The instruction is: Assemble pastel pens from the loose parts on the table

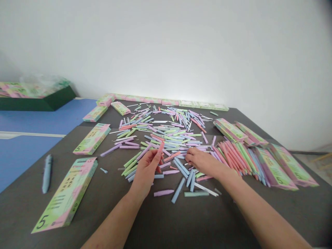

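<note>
My left hand pinches a pink pen part between thumb and fingers, its tip pointing up and away. My right hand reaches into the heap, fingers curled down and pressed together; whatever they grip is hidden. Around both hands lies a wide heap of loose pen parts in blue, green, purple and pink, with thin white sticks among them. Close in front of the hands are a purple pen part, a blue pen part and a pale green pen part.
Sorted rows of coloured pens lie at right beside flat printed boxes. More boxes line the left side and the back. A thick blue pen lies far left. A dark green tray sits on a blue surface.
</note>
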Demonstrator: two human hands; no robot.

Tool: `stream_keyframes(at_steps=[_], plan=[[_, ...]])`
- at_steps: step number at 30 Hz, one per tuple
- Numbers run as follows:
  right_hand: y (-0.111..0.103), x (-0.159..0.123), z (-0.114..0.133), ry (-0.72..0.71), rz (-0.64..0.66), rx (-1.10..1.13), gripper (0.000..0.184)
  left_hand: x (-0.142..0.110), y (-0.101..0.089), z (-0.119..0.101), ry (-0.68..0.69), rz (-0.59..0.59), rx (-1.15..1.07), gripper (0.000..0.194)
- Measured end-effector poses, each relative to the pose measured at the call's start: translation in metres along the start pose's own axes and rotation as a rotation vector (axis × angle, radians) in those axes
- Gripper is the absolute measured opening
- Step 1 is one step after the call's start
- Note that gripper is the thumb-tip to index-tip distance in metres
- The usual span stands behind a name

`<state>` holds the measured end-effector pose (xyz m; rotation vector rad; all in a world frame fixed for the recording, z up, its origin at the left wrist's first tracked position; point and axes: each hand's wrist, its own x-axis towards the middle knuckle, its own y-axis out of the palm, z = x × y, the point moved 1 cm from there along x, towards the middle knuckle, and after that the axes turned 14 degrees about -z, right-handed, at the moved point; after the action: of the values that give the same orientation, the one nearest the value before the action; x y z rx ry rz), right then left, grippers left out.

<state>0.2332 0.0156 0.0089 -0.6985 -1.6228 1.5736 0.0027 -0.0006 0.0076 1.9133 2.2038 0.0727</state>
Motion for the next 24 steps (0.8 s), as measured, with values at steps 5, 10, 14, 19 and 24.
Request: stream_keyframes(at_steps=[5,10,14,19,24], plan=[[0.002,-0.002,0.003,-0.05,-0.047,-0.049,0.014,-0.001,0.001,-0.001,0.017,0.031,0.034,0.024],[0.007,-0.002,0.005,-0.022,-0.114,-0.052,0.017,-0.002,0.002,-0.003,0.039,0.053,0.066,0.025],[0.008,0.002,0.01,0.023,-0.125,-0.039,0.017,-0.001,0.002,-0.001,0.026,0.076,0.091,0.025],[0.005,0.01,0.013,0.083,-0.183,0.082,0.016,0.001,0.002,0.003,0.024,0.073,0.102,0.026],[0.0,0.013,0.019,0.282,-0.367,0.555,0.008,0.0,0.002,0.002,0.034,0.09,0.135,0.027]])
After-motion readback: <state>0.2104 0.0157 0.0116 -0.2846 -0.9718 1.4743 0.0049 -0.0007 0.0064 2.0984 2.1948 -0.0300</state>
